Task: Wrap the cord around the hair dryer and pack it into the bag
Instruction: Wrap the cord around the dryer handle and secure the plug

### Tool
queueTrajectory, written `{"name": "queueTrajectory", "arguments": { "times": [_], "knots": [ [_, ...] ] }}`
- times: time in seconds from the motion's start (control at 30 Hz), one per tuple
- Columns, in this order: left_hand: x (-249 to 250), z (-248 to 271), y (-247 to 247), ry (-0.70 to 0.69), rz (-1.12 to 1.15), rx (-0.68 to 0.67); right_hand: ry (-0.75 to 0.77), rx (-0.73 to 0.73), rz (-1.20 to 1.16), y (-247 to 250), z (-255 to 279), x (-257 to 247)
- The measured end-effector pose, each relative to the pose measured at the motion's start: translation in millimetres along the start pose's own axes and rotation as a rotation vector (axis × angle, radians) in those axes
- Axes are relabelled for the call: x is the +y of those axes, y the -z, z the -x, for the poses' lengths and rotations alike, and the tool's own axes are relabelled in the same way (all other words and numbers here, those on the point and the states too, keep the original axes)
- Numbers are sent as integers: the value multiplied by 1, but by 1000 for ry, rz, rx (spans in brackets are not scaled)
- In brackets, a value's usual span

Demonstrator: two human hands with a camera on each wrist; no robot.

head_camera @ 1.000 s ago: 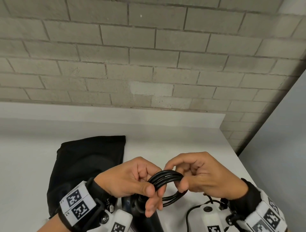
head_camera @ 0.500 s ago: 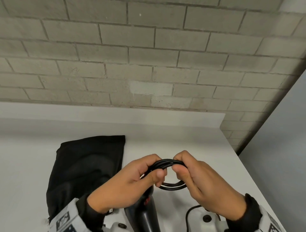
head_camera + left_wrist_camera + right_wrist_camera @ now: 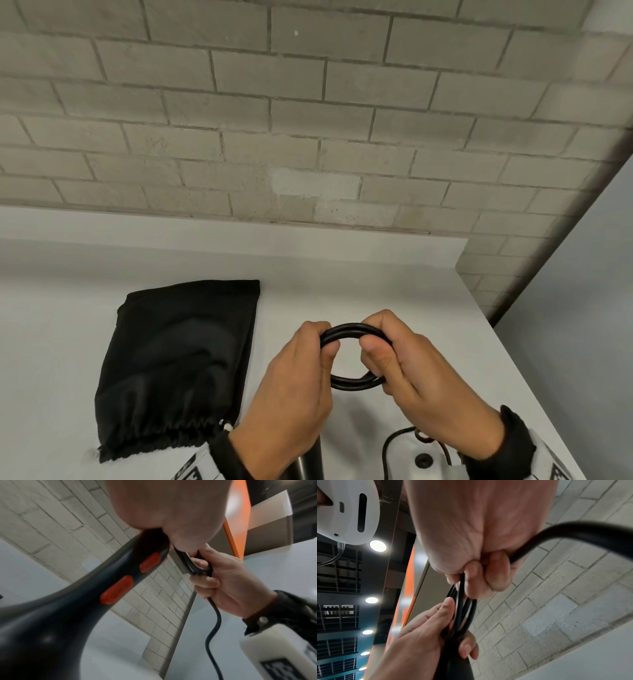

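Low in the middle of the frame, the left hand [image 3: 294, 387] and right hand [image 3: 411, 373] both squeeze a black cord [image 3: 352, 334] looped into a ring. The left hand also holds the black hair dryer [image 3: 72, 609] by its handle. The black bag [image 3: 178, 363] lies flat on the white table [image 3: 51, 342], at the lower left.

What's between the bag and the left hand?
Only bare white table, seen in the head view. The bag lies left of the left hand, which holds the cord.
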State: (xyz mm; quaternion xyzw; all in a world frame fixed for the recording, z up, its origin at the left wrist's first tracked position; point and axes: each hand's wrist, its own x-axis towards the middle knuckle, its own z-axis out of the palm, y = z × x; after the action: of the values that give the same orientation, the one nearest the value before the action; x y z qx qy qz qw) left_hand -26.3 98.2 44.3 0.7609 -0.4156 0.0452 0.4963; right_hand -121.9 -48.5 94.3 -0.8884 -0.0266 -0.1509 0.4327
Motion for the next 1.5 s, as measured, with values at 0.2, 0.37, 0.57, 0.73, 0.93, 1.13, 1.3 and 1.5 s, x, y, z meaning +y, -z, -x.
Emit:
{"name": "queueTrajectory", "arguments": {
  "times": [0.2,0.37,0.57,0.73,0.93,1.13,1.3,1.5],
  "knots": [
    [-3,-3,-3,-57,-69,25,160,190,342,27,-4,-11],
    [0,-3,-6,-128,-56,-9,281,349,274,25,-20,-10],
    [-3,-2,-3,-95,13,59,47,315,-290,-3,-16,16],
    [-5,-4,-4,16,45,126,44,184,-368,-15,-5,14],
    [2,-2,-4,1,42,61,-40,63,-347,-5,-9,22],
    [12,-9,15,7,245,-133,-24,-15,-232,14,-16,23],
    [22,-13,33,83,462,-271,-59,-62,-219,24,-20,18],
    [21,-13,19,112,372,-93,-56,152,-318,11,-21,17]
  ]
}}
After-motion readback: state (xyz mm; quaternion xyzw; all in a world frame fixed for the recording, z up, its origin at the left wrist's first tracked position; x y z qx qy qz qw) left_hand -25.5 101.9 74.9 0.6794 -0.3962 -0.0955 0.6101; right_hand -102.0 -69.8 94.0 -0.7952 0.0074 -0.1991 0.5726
